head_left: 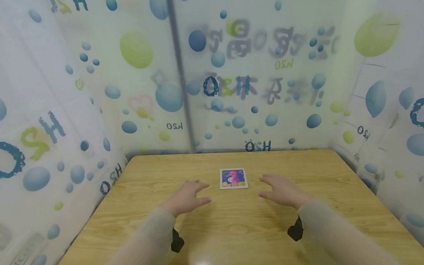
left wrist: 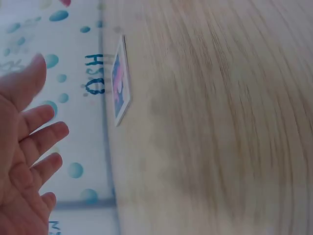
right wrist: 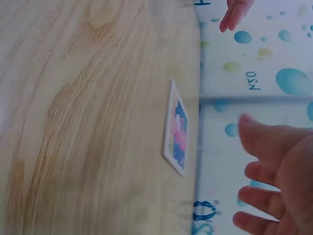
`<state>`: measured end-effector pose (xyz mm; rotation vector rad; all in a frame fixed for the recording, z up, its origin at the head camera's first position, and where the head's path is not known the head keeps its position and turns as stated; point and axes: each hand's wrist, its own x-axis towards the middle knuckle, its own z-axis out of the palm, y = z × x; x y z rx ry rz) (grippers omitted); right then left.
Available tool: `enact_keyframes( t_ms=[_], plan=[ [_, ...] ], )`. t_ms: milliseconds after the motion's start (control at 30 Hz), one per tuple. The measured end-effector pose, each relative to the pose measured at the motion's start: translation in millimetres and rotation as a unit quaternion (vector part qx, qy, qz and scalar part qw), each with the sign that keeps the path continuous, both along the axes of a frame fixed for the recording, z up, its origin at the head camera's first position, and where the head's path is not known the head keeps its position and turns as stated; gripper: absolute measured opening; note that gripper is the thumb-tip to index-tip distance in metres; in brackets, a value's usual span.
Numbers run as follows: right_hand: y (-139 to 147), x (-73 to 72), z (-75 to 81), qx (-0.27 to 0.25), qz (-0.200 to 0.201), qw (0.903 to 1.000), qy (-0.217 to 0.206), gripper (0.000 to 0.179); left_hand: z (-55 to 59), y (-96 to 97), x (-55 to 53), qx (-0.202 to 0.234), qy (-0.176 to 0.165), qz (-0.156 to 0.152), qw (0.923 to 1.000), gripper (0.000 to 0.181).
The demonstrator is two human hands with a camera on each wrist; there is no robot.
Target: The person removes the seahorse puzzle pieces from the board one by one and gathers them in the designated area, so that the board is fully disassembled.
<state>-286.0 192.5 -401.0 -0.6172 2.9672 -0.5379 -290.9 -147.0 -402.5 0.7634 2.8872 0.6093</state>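
Observation:
A small square picture puzzle or card point(head_left: 233, 178) with a white border and a pink seahorse on blue lies flat near the far part of the wooden table. To its left, my left hand point(head_left: 188, 197) is held above the table with fingers apart and nothing in them. My right hand point(head_left: 282, 190) mirrors it on the other side, also holding nothing. In the left wrist view the left palm point(left wrist: 22, 161) shows with relaxed fingers. The right wrist view shows the right hand point(right wrist: 288, 176) likewise relaxed, apart from the square picture point(right wrist: 176, 132).
The wooden table point(head_left: 235, 235) has rounded far corners. Curtains point(head_left: 254, 106) printed with bubbles and letters hang behind it and along both sides. A black band point(head_left: 177, 241) is on the left wrist, another point(head_left: 295, 230) on the right.

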Motion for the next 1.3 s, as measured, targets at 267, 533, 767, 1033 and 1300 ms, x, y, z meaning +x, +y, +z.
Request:
enact_keyframes(
  t_ms=[267, 533, 767, 1033, 1300],
  plan=[
    [-22, -32.6, -33.9, -0.112, -0.065, 0.9914, -0.021, 0.048, -26.2, 19.4, -23.7, 0.114, -0.063, 0.082, 0.9881, 0.053],
    [-38, -58.5, -62.4, -0.172, -0.113, 0.9773, -0.051, 0.048, -43.6, 38.5, -39.7, 0.152, -0.051, 0.115, 0.9804, 0.048],
    [-48, -66.6, -71.9, -0.204, -0.107, 0.9704, -0.072, 0.047, -58.5, 52.0, -49.5, 0.182, -0.084, 0.125, 0.9716, 0.047],
    [-57, -70.3, -76.9, -0.174, -0.105, 0.9760, -0.078, 0.042, -67.7, 60.0, -57.1, 0.118, -0.081, 0.087, 0.9858, 0.046],
    [-59, -65.0, -76.7, -0.106, -0.096, 0.9884, -0.052, 0.037, -76.8, 62.6, -61.7, -0.015, -0.041, 0.049, 0.9978, 0.043]
  ],
)
